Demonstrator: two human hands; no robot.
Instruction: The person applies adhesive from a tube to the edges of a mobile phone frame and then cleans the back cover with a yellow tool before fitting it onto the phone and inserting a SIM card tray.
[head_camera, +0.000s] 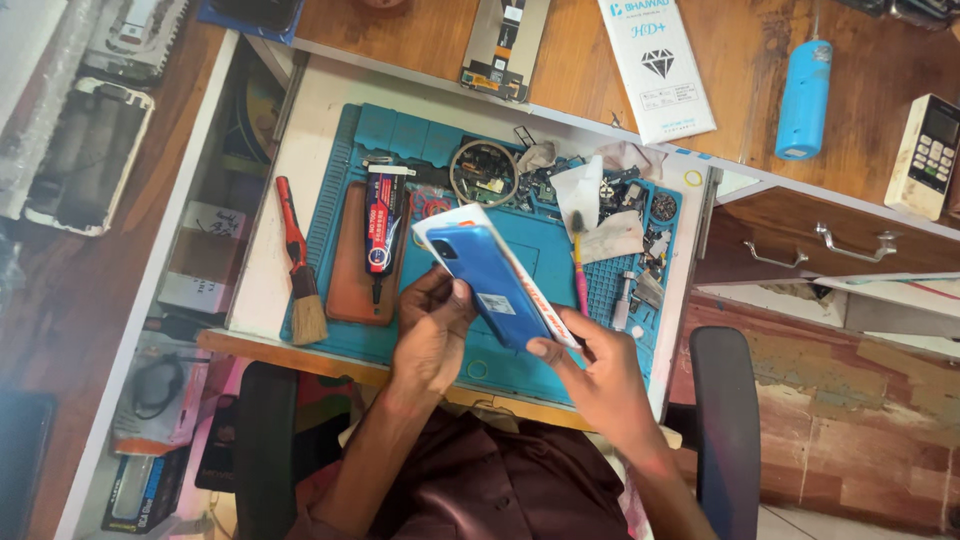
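Both hands hold a blue phone back cover (487, 281) together with a thin white sheet (452, 222) lying behind it, tilted above the blue work mat (345, 180). My left hand (432, 335) grips the cover's left edge, thumb on its surface. At the cover's lower right corner, my right hand (600, 375) pinches it from below.
On the mat lie a black glue tube (382, 228) on an orange phone case (350, 262), a red-handled brush (300, 265), a round tape ring (483, 172), a pink toothbrush (579, 262) and small parts. The wooden desk holds a white box (657, 64), a blue cylinder (804, 100) and a remote (926, 155).
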